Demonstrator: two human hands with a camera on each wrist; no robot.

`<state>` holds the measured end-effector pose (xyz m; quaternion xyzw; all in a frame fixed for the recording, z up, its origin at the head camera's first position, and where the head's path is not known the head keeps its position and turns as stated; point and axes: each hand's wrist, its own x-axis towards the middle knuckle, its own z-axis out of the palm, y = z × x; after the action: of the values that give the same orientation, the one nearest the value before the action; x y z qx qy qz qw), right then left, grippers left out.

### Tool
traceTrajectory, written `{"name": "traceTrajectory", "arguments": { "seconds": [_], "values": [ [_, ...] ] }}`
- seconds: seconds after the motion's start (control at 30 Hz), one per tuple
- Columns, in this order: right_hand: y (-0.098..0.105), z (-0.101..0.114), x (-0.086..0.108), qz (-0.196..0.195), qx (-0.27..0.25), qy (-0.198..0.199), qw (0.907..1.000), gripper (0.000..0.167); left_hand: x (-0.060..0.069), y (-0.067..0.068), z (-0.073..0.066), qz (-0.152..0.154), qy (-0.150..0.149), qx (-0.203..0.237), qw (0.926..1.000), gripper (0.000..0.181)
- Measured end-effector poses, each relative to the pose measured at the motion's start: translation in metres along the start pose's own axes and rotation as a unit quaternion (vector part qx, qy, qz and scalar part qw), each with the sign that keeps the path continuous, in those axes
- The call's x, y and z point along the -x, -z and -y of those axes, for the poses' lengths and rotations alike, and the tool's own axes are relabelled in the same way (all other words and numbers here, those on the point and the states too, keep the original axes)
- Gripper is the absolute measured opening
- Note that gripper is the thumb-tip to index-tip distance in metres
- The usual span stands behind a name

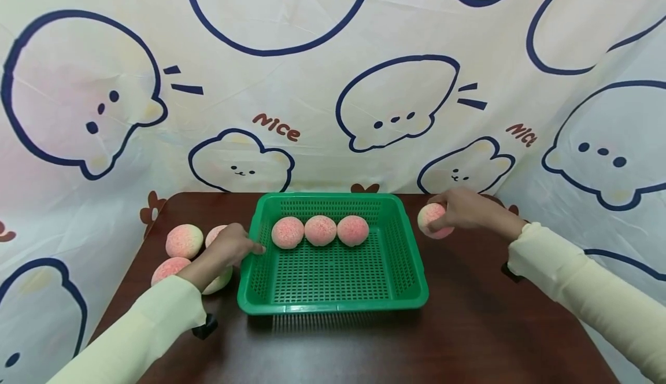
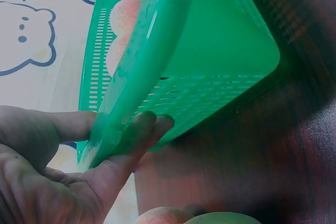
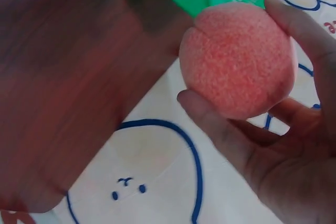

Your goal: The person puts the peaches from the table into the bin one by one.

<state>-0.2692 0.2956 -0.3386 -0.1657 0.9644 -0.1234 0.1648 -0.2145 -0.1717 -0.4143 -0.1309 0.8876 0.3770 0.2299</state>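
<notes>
Three pink peaches (image 1: 320, 231) lie in a row along the back of a green basket (image 1: 333, 309). The left hand (image 1: 231, 245) grips the basket's left rim; in the left wrist view, thumb and fingers of that hand (image 2: 68, 166) lie on either side of the rim (image 2: 157, 51). To the right of the basket, the right hand (image 1: 463, 209) holds a pink and cream peach (image 1: 433, 221). The right wrist view shows this peach (image 3: 239, 59) between the thumb and fingers of the right hand (image 3: 278, 135).
Several more peaches (image 1: 184, 241) sit on the dark brown table (image 1: 333, 355) left of the basket, partly hidden behind the left hand and forearm. A cloth with cartoon drawings (image 1: 312, 95) hangs behind the table and at its sides.
</notes>
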Motion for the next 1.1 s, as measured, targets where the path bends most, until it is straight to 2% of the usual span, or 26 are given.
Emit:
{"name": "traceTrajectory", "arguments": {
  "seconds": [0.13,0.27,0.37,0.53,0.77,0.9,1.1],
  "values": [
    [0.007,0.015,-0.005,-0.002,0.002,-0.018,0.9998,0.054,0.001,0.0,0.0,-0.001,-0.001,-0.001,1.0,0.04],
    [0.013,0.027,-0.009,-0.009,0.007,-0.033,0.9994,0.058,0.0,0.001,0.001,0.0,-0.003,-0.002,1.0,0.039],
    [0.016,0.036,-0.011,-0.016,0.01,-0.029,0.9994,0.057,0.0,0.0,0.001,0.001,-0.003,0.0,1.0,0.039],
    [0.018,0.048,-0.013,-0.011,0.004,-0.03,0.9995,0.047,0.0,0.0,0.001,0.002,0.0,0.001,1.0,0.04],
    [0.018,0.064,-0.017,-0.009,0.019,-0.032,0.9993,0.054,0.0,-0.001,0.001,0.0,-0.002,-0.002,1.0,0.036],
    [0.017,0.077,-0.021,-0.007,0.035,-0.025,0.9991,0.047,0.001,0.0,0.0,-0.002,-0.006,0.001,1.0,0.035],
    [0.007,0.098,-0.028,0.004,0.0,-0.017,0.9998,0.053,0.0,0.0,0.0,-0.004,-0.008,-0.003,1.0,0.035]
  ]
}}
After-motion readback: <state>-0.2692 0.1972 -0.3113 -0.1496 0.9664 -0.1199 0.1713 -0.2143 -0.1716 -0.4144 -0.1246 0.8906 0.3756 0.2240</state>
